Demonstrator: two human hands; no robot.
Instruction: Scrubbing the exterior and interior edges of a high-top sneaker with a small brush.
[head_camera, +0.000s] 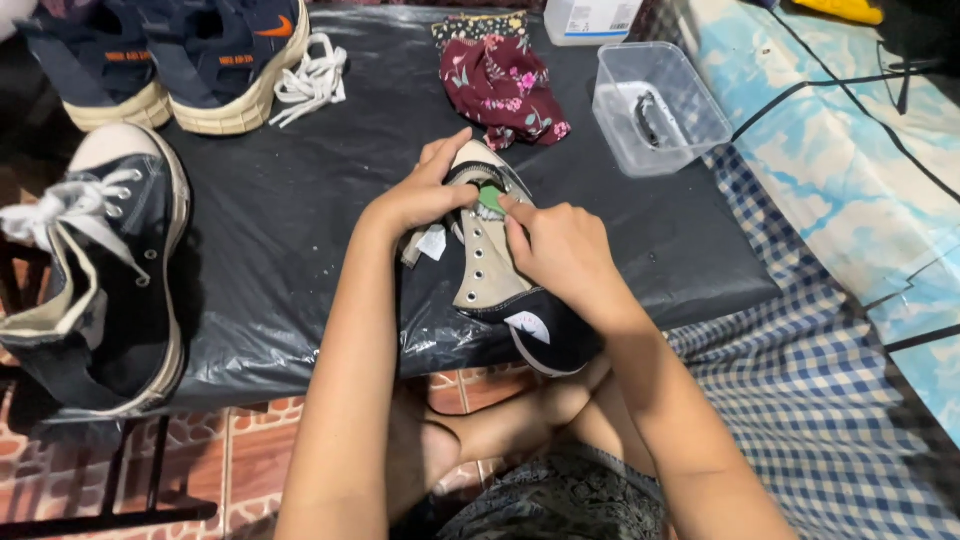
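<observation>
Looking down from the head camera, a person sits cross-legged at a low table covered with black plastic sheeting (290, 220). At the near edge of the table, in the middle of the scene, lies a black high-top canvas sneaker (500, 280) with its laces removed and its beige lining and eyelets showing, its toe pointing away. The left hand (425, 190) curls over the far end of this sneaker, fingers closed on the toe, steadying it. The right hand (560, 245) rests on the sneaker's right side, its fingertips pinched together on a small green piece (490, 198) pressed against the opening near the toe; what the piece is cannot be told.

To the left, a matching black sneaker (100, 280) with white laces lies on its side, overhanging the table edge. At the far left stand two navy sports shoes (190, 60) with cream soles, and just right of them a bundle of white laces (310, 80). Far from the hands, a crumpled maroon floral cloth (505, 90) lies near a clear plastic container (655, 105). A blue checked cloth (800, 380) covers the floor to the right.
</observation>
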